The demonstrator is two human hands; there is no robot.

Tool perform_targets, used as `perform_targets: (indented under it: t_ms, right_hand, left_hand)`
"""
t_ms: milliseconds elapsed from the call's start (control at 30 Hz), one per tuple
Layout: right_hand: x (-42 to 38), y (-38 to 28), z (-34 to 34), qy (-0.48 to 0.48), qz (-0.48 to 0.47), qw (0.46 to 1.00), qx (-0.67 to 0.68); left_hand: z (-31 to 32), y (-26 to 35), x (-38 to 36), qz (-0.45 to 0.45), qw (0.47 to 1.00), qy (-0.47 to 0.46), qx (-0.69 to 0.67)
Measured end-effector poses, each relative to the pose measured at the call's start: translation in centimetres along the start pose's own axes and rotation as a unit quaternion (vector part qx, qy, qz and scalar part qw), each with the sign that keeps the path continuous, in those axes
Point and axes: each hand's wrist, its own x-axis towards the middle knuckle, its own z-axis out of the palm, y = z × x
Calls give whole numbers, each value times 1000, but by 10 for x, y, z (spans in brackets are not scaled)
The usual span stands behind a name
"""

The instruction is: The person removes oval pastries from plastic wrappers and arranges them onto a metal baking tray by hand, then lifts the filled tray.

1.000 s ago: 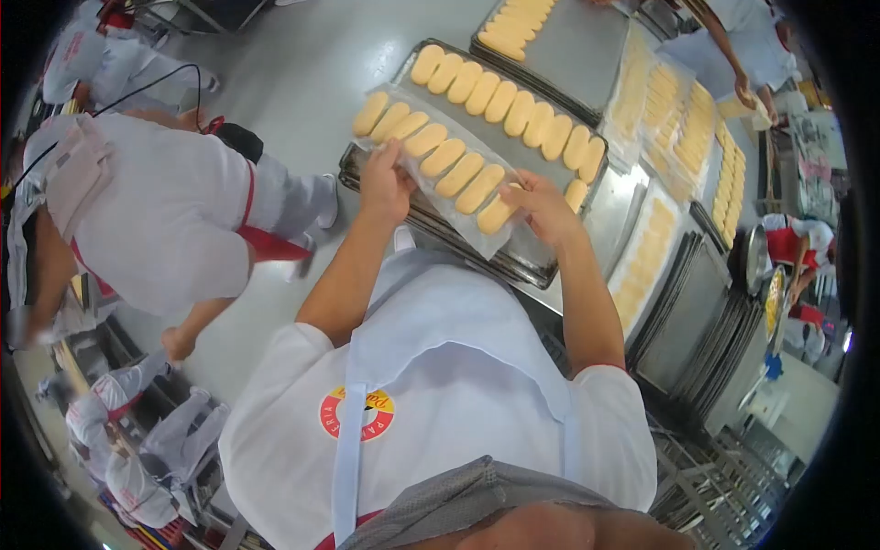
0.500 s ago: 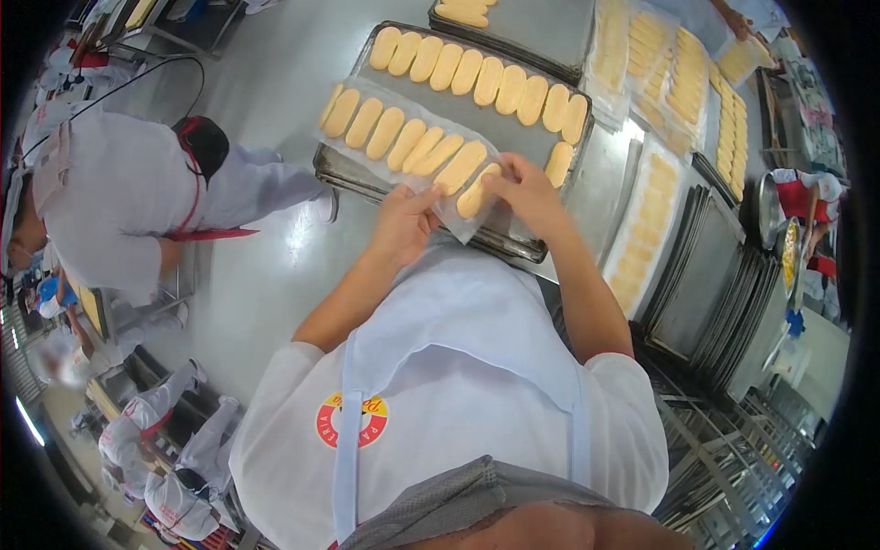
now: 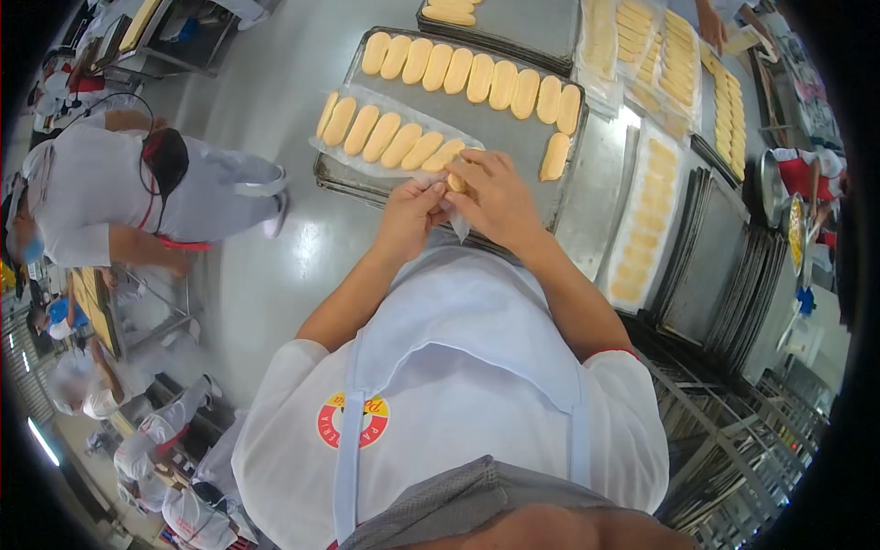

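Observation:
A dark baking tray (image 3: 541, 197) lies in front of me with a row of pale yellow sponge fingers (image 3: 458, 71) along its far side. One more sponge finger (image 3: 555, 157) sits alone near the tray's right end. Across the near part stretches a strip of baking paper (image 3: 321, 145), bearing a second row of sponge fingers (image 3: 382, 136). My left hand (image 3: 410, 218) pinches the near right end of this paper. Curled over the last sponge finger (image 3: 456, 181) on the paper is my right hand (image 3: 500, 200), which hides most of it. The two hands' fingertips almost meet.
Another tray (image 3: 513, 32) with sponge fingers stands beyond mine. To the right are a paper sheet (image 3: 644, 220) with pale marks, stacked trays (image 3: 715, 266) and bagged sponge fingers (image 3: 678, 73). A co-worker (image 3: 119, 183) stands at left; another person's hand (image 3: 711, 26) shows top right.
My right hand has moved left and closed over the end of the paper, covering sponge fingers that showed before. The co-worker at left has shifted farther left in view.

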Motion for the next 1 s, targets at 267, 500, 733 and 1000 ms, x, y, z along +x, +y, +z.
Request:
perform_targets:
  t_ms: [267, 500, 733, 1000]
  right_hand:
    - [-10, 15, 9, 124, 81, 989, -25]
    - [-7, 18, -17, 131, 300, 941, 82]
    - [-5, 51, -62, 216, 369, 889, 164]
    - [-47, 56, -37, -20, 14, 955, -295]
  left_hand:
    - [-6, 0, 9, 22, 999, 39, -27]
    - [-14, 0, 14, 49, 994, 75, -67]
    - [-26, 5, 19, 49, 992, 86, -82]
    - [-21, 11, 13, 46, 990, 126, -50]
